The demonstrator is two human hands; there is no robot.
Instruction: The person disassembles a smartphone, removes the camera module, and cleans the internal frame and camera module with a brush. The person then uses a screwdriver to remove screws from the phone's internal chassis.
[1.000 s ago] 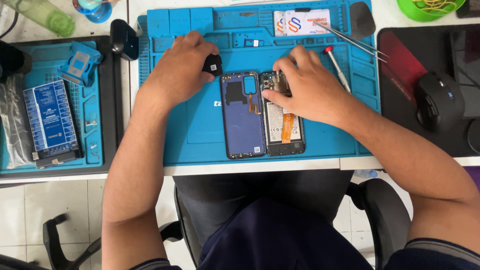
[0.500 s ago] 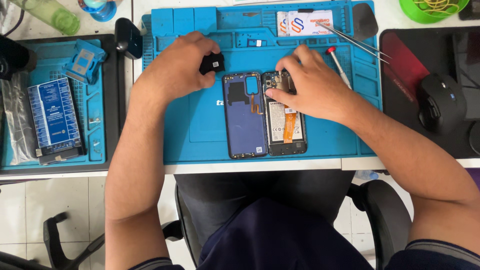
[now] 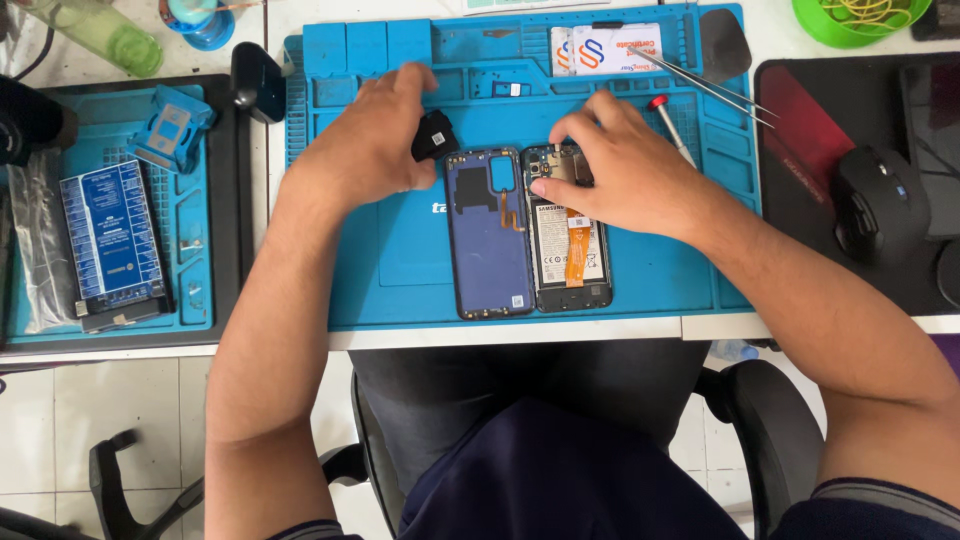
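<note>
Seen from your head camera, your left hand (image 3: 365, 150) grips a small black plastic part (image 3: 435, 135) between thumb and fingers, the fingers curled partly closed around it, just above the top edge of the dark blue phone back cover (image 3: 488, 232) that lies inside-up on the blue silicone repair mat (image 3: 400, 250). Your right hand (image 3: 620, 170) rests on the upper end of the opened black phone body (image 3: 568, 240) — fingers bent and pressed down near the camera area; whether they pinch anything there cannot be told. The phone body lies touching the back cover's right side, its white-labelled battery and orange flex cable exposed below your fingertips.

Just beyond your right hand, a red-tipped small screwdriver (image 3: 670, 125) and a pair of metal tweezers (image 3: 705, 85) lie on the mat's upper right — near a white card with a red and blue mark (image 3: 605, 50) and a black guitar-pick-shaped pry tool (image 3: 724, 42). A black computer mouse (image 3: 875, 205) sits on a black and red pad (image 3: 800, 140) to your right. To your left, a second blue mat (image 3: 195, 240) carries a blue rectangular circuit board (image 3: 112, 240) and a blue plastic clamp fixture (image 3: 170, 128).
</note>
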